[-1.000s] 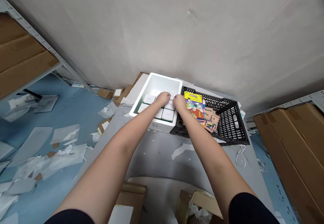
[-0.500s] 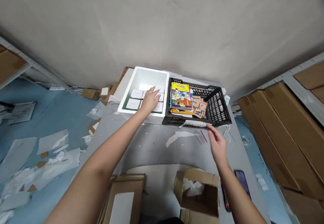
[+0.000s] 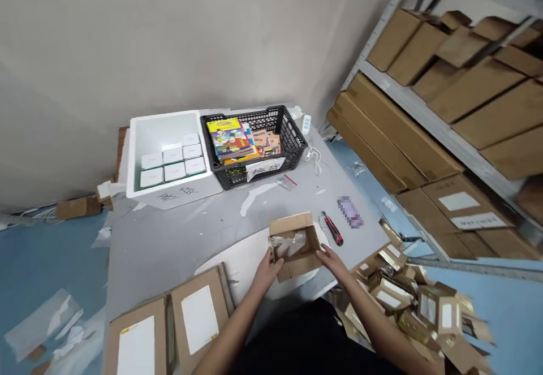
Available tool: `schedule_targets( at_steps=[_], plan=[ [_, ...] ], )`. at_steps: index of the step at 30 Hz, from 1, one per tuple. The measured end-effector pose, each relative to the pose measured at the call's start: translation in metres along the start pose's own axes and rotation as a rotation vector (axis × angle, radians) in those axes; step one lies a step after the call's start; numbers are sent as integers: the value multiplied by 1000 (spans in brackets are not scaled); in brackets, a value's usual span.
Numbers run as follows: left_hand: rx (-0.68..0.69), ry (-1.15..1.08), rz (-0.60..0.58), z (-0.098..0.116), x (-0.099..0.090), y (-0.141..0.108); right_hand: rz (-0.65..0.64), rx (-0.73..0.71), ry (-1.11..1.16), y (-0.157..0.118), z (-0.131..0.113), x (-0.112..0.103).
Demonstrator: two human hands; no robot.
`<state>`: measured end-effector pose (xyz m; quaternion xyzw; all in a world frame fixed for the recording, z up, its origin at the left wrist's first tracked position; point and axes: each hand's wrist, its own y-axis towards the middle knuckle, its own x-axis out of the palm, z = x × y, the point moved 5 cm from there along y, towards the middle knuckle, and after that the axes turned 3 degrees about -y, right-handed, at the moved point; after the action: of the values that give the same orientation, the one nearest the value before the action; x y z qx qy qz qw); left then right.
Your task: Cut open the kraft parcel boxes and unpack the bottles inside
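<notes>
Right now, our left hand (image 3: pixel 267 271) and right hand (image 3: pixel 333 262) curve half-open around the near corners of an open cardboard box (image 3: pixel 294 263) holding white wrapping (image 3: pixel 289 244), near the bench's (image 3: pixel 169 250) near edge, a red-handled utility knife (image 3: pixel 332 228) just right.

**Bench lot, storeroom corner**

Foam box (image 3: pixel 165 201), white, hand-marked on front, holding white cartons (image 3: pixel 173 163). Black crate (image 3: pixel 292 137) just beside it: comic books (image 3: pixel 229 137), cards (image 3: pixel 265 142). On grey table (image 3: pixel 203 233): red utility knife (image 3: pixel 332 228), blurred phone (image 3: pixel 350 212), two flat mailers (image 3: pixel 199 318), white-labelled. Windowed cartons (image 3: pixel 407 301), heaped lower right. Metal shelf (image 3: pixel 407 95), stacked brown boxes (image 3: pixel 466 98).
</notes>
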<state>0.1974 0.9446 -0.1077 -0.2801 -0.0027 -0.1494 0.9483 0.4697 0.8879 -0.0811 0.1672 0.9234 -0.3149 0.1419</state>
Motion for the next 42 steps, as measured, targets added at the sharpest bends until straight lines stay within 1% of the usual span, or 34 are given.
schedule_targets(
  at_steps=[1,2,4,7,9,11,13,16,19,21,25,28,31,34,36,39,42],
  plan=[
    [34,45,6,-2,4,0,23,-68,-20,-1,-1,7],
    [63,91,17,-3,6,1,72,-112,-55,-2,-3,10],
    [106,159,46,-1,6,2,97,-176,-111,0,-8,15],
    [162,216,69,8,7,-4,88,-221,-86,0,-11,14],
    [213,243,99,17,12,-16,90,-244,-59,-6,-9,9],
    [269,257,132,25,23,-32,96,-288,-31,-18,-4,-1],
    [312,250,138,30,40,-52,106,-365,18,-35,4,-18],
    [326,189,151,27,75,-80,118,-457,104,-66,25,-56],
    [289,130,154,13,122,-101,152,-451,146,-94,57,-106],
    [262,118,116,4,160,-108,201,-442,163,-111,80,-143],
    [208,119,-23,-8,240,-108,339,-405,192,-139,125,-213],
    [184,155,-155,-12,300,-101,460,-326,242,-156,161,-255],
    [181,244,-277,-14,356,-93,574,-205,335,-171,201,-285],
    [177,381,-395,-23,410,-85,673,-80,438,-188,241,-307],
    [161,469,-488,-35,445,-82,744,-1,501,-200,268,-319],
    [118,567,-641,-57,496,-82,868,103,580,-222,305,-335],
    [95,621,-745,-78,545,-86,998,181,627,-243,335,-352]
  ],
)
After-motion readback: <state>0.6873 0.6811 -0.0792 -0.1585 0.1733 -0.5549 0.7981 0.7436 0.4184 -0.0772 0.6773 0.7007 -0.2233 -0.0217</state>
